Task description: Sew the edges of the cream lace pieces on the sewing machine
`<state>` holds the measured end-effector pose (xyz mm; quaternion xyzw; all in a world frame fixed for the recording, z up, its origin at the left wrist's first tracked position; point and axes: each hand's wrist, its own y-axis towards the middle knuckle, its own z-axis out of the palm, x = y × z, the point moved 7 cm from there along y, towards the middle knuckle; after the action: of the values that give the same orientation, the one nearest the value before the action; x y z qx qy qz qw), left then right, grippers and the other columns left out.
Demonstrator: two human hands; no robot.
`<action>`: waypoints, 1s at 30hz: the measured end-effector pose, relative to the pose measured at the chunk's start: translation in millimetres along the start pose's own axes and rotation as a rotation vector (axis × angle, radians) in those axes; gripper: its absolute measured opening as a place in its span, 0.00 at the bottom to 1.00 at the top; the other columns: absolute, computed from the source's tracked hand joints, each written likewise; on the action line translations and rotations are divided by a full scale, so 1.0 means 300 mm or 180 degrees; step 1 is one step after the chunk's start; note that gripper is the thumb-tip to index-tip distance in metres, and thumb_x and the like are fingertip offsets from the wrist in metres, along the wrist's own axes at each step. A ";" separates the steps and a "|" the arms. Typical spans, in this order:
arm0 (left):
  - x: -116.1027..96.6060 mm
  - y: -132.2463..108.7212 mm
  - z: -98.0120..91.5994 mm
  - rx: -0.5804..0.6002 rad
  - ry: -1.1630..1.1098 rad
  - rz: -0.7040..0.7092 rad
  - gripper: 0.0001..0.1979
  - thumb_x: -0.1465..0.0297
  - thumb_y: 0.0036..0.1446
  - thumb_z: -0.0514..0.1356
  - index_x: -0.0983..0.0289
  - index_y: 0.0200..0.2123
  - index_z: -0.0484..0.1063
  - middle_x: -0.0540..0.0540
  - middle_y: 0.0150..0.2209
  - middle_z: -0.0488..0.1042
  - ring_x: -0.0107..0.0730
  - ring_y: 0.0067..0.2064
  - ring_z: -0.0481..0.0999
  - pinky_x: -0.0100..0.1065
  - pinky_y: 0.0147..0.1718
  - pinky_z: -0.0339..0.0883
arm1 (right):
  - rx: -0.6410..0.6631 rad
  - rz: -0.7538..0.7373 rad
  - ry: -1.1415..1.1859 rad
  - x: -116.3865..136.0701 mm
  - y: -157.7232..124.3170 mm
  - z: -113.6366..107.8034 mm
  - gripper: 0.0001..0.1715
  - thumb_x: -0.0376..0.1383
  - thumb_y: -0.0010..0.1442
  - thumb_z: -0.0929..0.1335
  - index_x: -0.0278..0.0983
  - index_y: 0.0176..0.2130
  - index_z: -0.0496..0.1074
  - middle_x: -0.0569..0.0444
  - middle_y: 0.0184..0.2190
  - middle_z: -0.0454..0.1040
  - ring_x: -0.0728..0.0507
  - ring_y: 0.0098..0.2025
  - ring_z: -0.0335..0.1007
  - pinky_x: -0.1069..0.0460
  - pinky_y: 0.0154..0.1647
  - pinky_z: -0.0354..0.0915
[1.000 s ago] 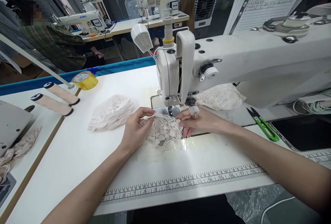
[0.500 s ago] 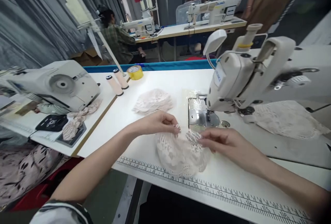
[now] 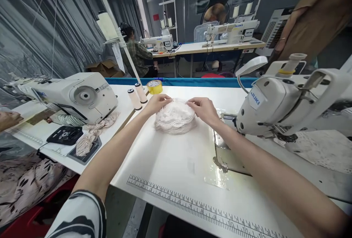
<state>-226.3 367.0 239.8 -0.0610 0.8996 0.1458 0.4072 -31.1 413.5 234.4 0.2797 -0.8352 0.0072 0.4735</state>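
A stack of cream lace pieces lies on the white sewing table, far from the table's front edge and left of the needle plate. My left hand is on the stack's upper left edge, fingers curled onto the top lace. My right hand is on its upper right edge, fingertips pinched on the same top piece. Both forearms reach forward across the table.
A white Juki sewing machine stands at the right, with more lace behind it. Two thread cones and a yellow tape roll sit beyond the stack. Another machine fills the left table. One person sits far back, another stands at the right.
Both hands carried the lace piece away from the needle area, forward and left, onto the lace stack. The camera has turned left and lifted.
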 end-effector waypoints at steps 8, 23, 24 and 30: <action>0.099 0.059 0.086 -0.0111 0.0950 -0.0195 0.13 0.60 0.60 0.59 0.63 0.40 0.75 0.52 0.31 0.74 0.33 0.35 0.72 0.34 0.34 0.61 | -0.0101 0.0470 -0.0673 -0.149 0.043 0.047 0.14 0.45 0.60 0.65 0.41 0.38 0.77 0.54 0.34 0.78 0.43 0.37 0.71 0.51 0.34 0.59; 0.045 -0.093 0.048 -0.0474 0.2224 0.0081 0.17 0.67 0.62 0.51 0.60 0.50 0.73 0.60 0.46 0.77 0.51 0.48 0.75 0.43 0.43 0.64 | 0.0063 0.0175 -0.1140 -0.121 -0.106 -0.025 0.18 0.41 0.65 0.63 0.39 0.51 0.72 0.51 0.35 0.79 0.39 0.41 0.73 0.50 0.36 0.60; 0.026 -0.100 0.050 -0.0536 0.2232 0.0196 0.18 0.65 0.63 0.49 0.62 0.51 0.73 0.63 0.49 0.75 0.54 0.50 0.74 0.46 0.46 0.64 | 0.0177 0.0059 -0.1147 -0.113 -0.163 -0.047 0.18 0.42 0.65 0.63 0.40 0.52 0.72 0.53 0.33 0.79 0.41 0.39 0.73 0.51 0.35 0.60; -0.052 -0.169 0.169 0.0204 0.1761 0.1545 0.24 0.58 0.67 0.47 0.41 0.65 0.51 0.44 0.66 0.58 0.41 0.65 0.62 0.47 0.63 0.56 | 0.0862 -0.0586 -0.1183 -0.102 -0.573 -0.222 0.11 0.32 0.64 0.65 0.43 0.39 0.77 0.61 0.40 0.78 0.49 0.40 0.73 0.56 0.35 0.62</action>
<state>-168.2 334.6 209.0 0.1297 0.9680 0.1879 0.1038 114.9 301.2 203.2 0.4121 -0.8703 0.0243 0.2686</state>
